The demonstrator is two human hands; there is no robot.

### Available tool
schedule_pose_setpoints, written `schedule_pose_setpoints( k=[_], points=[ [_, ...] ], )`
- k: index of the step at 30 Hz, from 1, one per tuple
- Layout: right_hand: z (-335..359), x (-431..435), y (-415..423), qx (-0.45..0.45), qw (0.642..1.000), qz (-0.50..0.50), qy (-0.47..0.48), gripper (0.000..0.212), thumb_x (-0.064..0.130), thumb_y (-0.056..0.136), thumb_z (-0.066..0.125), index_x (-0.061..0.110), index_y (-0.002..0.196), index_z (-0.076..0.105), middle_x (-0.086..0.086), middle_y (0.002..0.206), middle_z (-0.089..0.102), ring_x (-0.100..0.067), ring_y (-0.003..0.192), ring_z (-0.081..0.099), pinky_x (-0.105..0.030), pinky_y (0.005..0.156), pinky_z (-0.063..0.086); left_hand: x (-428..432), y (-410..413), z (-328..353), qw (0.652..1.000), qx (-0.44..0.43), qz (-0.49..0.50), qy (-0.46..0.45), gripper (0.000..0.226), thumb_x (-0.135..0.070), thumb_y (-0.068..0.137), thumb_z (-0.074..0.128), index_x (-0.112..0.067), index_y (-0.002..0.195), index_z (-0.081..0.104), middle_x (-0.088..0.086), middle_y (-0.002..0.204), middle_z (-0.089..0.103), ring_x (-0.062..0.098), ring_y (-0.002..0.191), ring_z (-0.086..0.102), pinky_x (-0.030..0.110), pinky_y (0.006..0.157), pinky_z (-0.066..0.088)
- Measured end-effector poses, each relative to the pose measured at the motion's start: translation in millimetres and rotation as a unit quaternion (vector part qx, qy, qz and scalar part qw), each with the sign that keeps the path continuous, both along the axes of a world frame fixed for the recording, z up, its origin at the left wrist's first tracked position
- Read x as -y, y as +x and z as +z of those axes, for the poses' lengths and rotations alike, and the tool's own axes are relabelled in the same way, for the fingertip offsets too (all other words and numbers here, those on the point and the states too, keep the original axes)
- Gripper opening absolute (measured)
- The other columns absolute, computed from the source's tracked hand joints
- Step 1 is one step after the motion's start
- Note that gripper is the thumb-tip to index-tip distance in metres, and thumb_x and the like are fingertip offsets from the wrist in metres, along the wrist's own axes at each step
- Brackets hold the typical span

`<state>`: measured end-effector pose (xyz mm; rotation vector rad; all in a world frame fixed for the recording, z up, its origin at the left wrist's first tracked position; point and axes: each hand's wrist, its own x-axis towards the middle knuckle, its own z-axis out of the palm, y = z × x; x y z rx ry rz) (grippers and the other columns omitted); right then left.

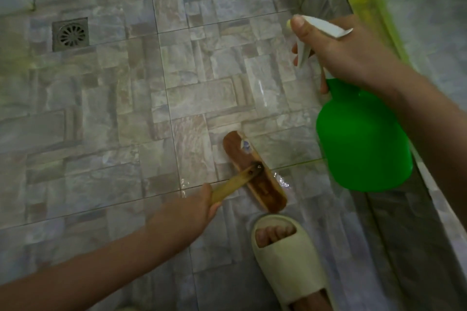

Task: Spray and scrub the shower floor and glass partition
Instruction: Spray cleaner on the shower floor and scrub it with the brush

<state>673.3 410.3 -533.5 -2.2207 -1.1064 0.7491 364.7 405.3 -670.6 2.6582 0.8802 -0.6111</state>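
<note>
The right hand [338,55] grips a green spray bottle [364,134] above the floor; the left hand [187,214] clasps a wooden brush [252,171] resting on wet floor tiles [101,108]. Scrubbing looks underway, and the glass partition [374,5] seems untouched.

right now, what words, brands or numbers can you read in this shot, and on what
No text here is legible.
On the brush, a small pale sticker: too blurred to read.
On the green spray bottle and the slipper: no lettering shows.
</note>
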Motion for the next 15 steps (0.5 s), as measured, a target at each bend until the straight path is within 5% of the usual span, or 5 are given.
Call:
schedule_pose_setpoints(
  k=[3, 6, 11, 15],
  points=[
    [-2, 0, 6, 0.013, 1.0, -0.02, -0.004, 0.055, 0.061, 0.096, 0.043, 0.015, 0.082, 0.069, 0.017, 0.037, 0.053, -0.002, 0.029, 0.051, -0.011, 0.031, 0.03, 19, 34, -1, 0.994, -0.048, 0.057, -0.079, 0.054, -0.057, 0.095, 0.015, -0.02, 0.13, 0.033, 0.004, 0.107, 0.065, 0.026, 0.098, 0.064, 0.033, 0.07, 0.041],
    [1, 0, 9, 0.029, 0.999, -0.044, 0.004, 0.052, 0.056, 0.098, 0.044, 0.022, 0.059, 0.045, 0.014, 0.035, 0.049, 0.001, 0.025, 0.045, -0.009, 0.028, 0.025, 36, 103, -12, 0.993, 0.009, 0.06, -0.102, 0.043, -0.05, 0.099, 0.024, -0.017, 0.125, 0.036, 0.008, 0.107, 0.064, 0.03, 0.098, 0.063, 0.035, 0.067, 0.04],
    [7, 13, 16, 0.027, 0.997, -0.071, 0.02, 0.057, 0.06, 0.097, 0.043, 0.009, 0.077, 0.061, 0.0, 0.055, 0.052, 0.0, 0.03, 0.051, -0.012, 0.032, 0.03, 37, 133, -21, 0.996, 0.055, 0.022, -0.062, 0.05, -0.053, 0.097, 0.017, -0.016, 0.123, 0.038, 0.007, 0.097, 0.066, 0.028, 0.088, 0.066, 0.033, 0.061, 0.041],
    [9, 28, 20, 0.017, 0.998, -0.061, -0.001, 0.054, 0.061, 0.096, 0.043, 0.014, 0.077, 0.061, -0.001, 0.044, 0.056, -0.003, 0.028, 0.052, -0.011, 0.03, 0.03, 28, 78, -19, 0.997, 0.025, 0.045, -0.05, 0.041, -0.052, 0.098, 0.024, -0.019, 0.119, 0.037, 0.002, 0.093, 0.066, 0.023, 0.085, 0.066, 0.032, 0.061, 0.044]
  ],
)
